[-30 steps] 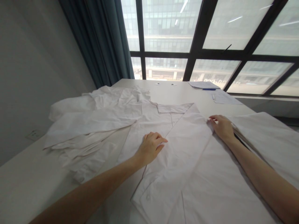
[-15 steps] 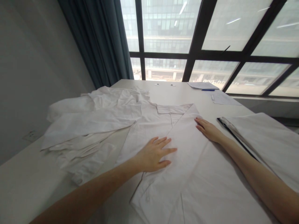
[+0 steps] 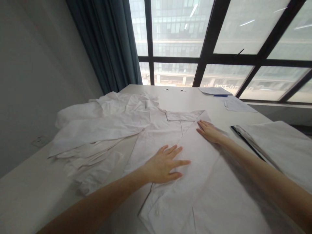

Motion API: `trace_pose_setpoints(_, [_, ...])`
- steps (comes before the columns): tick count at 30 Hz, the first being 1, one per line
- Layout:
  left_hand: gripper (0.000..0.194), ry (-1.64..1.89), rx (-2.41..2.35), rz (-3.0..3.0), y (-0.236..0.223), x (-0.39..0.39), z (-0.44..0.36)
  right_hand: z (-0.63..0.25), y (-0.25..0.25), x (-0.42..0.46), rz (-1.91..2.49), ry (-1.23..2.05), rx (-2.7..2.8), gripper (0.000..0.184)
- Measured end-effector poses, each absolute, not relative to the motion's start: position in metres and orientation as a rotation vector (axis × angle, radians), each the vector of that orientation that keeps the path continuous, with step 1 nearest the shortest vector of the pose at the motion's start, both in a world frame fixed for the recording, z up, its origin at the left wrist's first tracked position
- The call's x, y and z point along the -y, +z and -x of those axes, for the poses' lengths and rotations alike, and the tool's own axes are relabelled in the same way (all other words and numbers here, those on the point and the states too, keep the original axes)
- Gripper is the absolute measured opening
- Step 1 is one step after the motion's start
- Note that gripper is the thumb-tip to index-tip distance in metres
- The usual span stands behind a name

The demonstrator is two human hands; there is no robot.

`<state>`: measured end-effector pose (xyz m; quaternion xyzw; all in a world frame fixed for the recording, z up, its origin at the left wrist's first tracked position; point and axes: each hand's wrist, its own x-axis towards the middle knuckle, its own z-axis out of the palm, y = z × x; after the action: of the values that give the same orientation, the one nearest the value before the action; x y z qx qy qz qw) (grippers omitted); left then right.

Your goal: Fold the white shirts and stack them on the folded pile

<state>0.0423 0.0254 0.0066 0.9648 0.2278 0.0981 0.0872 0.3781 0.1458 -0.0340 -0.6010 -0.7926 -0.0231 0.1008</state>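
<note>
A white garment, which looks like a shirt or lab coat (image 3: 195, 162), lies spread on the table with one side folded over toward its middle. My left hand (image 3: 163, 164) rests flat on the folded panel, fingers spread. Farther up, near the folded top corner, my right hand (image 3: 208, 130) lies on the cloth with its fingers stretched out. Neither hand grips anything. Part of the garment's lower left edge is hidden under my left forearm.
A rumpled heap of white garments (image 3: 104, 120) covers the table's left side. At the right lies folded white cloth (image 3: 285, 143) with a black edge. Papers (image 3: 215, 91) and a blue pen (image 3: 220, 96) are at the far end of the white table (image 3: 175, 100), before the window.
My right hand has slid left and inward across the folded cloth, away from its right edge. My left hand stays about where it was on the garment. The view has shifted slightly.
</note>
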Motion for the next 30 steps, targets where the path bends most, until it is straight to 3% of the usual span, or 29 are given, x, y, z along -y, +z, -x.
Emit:
trace_pose_setpoints(12, [0.052, 0.282, -0.695, -2.874, 0.005, -0.025, -0.042, -0.403, -0.031, -0.196, 2.133, -0.086, 2.091, 0.062])
trace_pose_setpoints(18, [0.053, 0.276, -0.701, -2.875, 0.004, -0.025, -0.042, -0.414, -0.029, -0.207, 2.171, -0.127, 2.012, 0.055])
trace_pose_setpoints(25, [0.052, 0.266, -0.708, -2.868, 0.004, -0.026, -0.042, -0.395, -0.019, -0.189, 1.994, -0.342, 2.035, 0.049])
trace_pose_setpoints(30, [0.052, 0.252, -0.709, -2.861, 0.005, -0.026, -0.043, -0.364, -0.02, -0.161, 1.792, -0.3, 2.219, 0.043])
